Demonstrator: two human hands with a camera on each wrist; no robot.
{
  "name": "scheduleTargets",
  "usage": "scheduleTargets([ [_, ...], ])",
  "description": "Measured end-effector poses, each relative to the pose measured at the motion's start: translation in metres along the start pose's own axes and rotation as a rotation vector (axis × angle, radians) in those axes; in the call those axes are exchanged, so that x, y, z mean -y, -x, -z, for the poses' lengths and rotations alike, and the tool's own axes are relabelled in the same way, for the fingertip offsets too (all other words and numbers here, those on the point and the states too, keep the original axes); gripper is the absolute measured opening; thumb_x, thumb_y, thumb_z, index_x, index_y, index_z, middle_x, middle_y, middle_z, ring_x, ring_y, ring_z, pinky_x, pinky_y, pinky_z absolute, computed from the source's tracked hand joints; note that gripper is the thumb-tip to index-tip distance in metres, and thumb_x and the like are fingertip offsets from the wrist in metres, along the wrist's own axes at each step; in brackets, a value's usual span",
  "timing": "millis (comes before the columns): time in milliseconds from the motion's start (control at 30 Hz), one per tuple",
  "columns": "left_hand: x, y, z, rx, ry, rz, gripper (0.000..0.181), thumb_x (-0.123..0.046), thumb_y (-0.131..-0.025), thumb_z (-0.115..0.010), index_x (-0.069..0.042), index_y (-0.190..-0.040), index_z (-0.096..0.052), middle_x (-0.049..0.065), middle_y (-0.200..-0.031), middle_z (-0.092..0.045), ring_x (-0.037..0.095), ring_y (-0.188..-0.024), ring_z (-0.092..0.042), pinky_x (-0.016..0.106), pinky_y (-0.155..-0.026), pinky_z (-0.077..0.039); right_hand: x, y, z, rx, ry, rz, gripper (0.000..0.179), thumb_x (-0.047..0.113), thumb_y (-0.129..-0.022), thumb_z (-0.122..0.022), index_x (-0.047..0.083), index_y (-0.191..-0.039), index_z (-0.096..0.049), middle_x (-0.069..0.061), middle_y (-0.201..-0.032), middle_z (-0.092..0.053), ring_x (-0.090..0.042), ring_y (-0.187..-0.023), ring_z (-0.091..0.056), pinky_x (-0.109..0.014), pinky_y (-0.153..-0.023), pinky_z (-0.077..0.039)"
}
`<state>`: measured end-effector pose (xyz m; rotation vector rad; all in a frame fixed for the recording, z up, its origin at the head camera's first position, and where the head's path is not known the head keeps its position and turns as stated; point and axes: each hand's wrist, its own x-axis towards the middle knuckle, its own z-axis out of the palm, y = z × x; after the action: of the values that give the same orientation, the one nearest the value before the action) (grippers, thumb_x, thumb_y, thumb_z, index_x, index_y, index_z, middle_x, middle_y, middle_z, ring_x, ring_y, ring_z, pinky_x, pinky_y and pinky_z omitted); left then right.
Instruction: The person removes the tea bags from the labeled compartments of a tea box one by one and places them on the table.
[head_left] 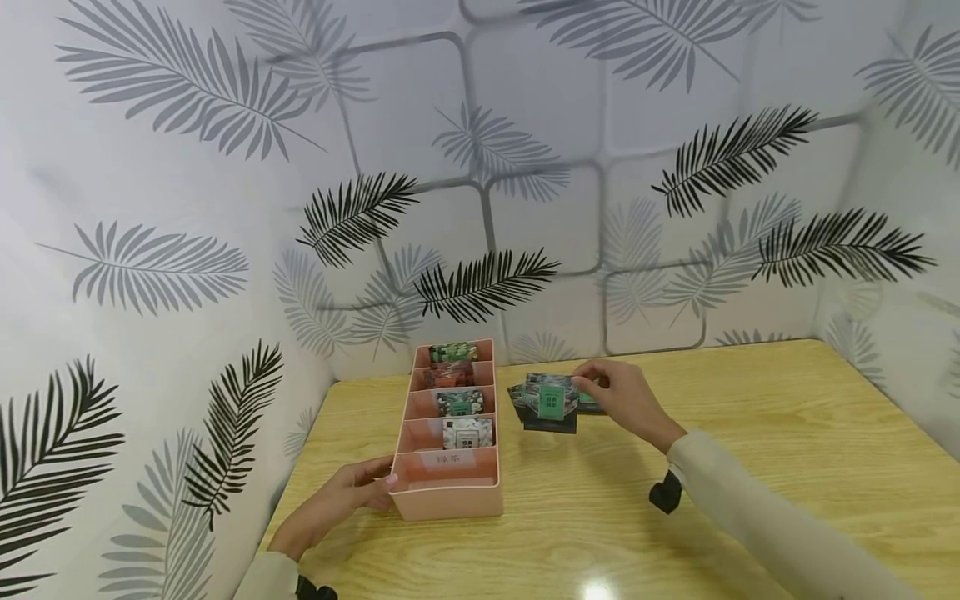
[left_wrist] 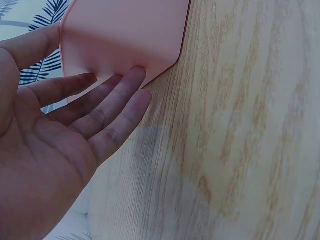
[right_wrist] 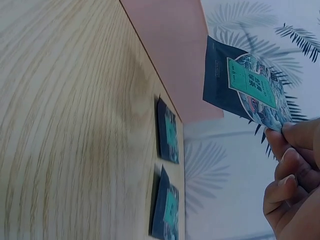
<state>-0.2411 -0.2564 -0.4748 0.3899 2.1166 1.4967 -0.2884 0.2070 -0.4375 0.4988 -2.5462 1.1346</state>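
My right hand (head_left: 621, 398) pinches a black tea sachet (head_left: 551, 402) with a green label by its edge, thumb against fingertips. In the right wrist view this sachet (right_wrist: 245, 85) hangs above the table, between the right hand (right_wrist: 297, 180) and the pink box wall. At the near left corner of the long pink divided box (head_left: 447, 502), my left hand (head_left: 348, 497) holds on, thumb at the rim. The left wrist view has the left hand's (left_wrist: 75, 120) other fingers against the box's outside (left_wrist: 125, 35). Several compartments hold sachets; the nearest one, behind a paper label (head_left: 448, 459), shows bare pink floor.
Two more dark sachets with green labels lie on the wooden table (head_left: 675, 517): one (right_wrist: 168, 132) close to the box, another (right_wrist: 166, 210) beside it. White sachets (head_left: 468, 433) fill one compartment, red ones (head_left: 450, 374) another. A leaf-patterned wall (head_left: 540, 225) borders the table's back.
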Motion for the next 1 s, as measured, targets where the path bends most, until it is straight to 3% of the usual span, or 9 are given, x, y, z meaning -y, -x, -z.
scheduleTargets([
  [400,0.003,-0.001,0.002,0.018,0.02,-0.014,0.063,-0.037,-0.1,-0.049,-0.008,-0.151,-0.026,0.016,-0.147,-0.038,0.029,-0.109,-0.059,0.048,-0.095,-0.046,-0.026,0.003,0.016,-0.017,0.021,-0.034,0.019,0.032,-0.095,-0.061,0.017,-0.103,-0.07,-0.003,-0.087,-0.069,-0.015,-0.063,-0.052,-0.032,-0.055,-0.042],
  [1000,0.001,0.001,0.002,0.027,0.031,-0.032,0.062,-0.033,-0.101,-0.049,-0.007,-0.151,-0.025,0.018,-0.149,-0.035,0.028,-0.109,-0.059,0.049,-0.095,-0.046,-0.07,0.004,0.04,-0.036,0.094,-0.115,0.021,0.033,-0.096,-0.058,0.015,-0.103,-0.069,-0.002,-0.096,-0.068,-0.02,-0.083,-0.059,-0.04,-0.072,-0.049],
])
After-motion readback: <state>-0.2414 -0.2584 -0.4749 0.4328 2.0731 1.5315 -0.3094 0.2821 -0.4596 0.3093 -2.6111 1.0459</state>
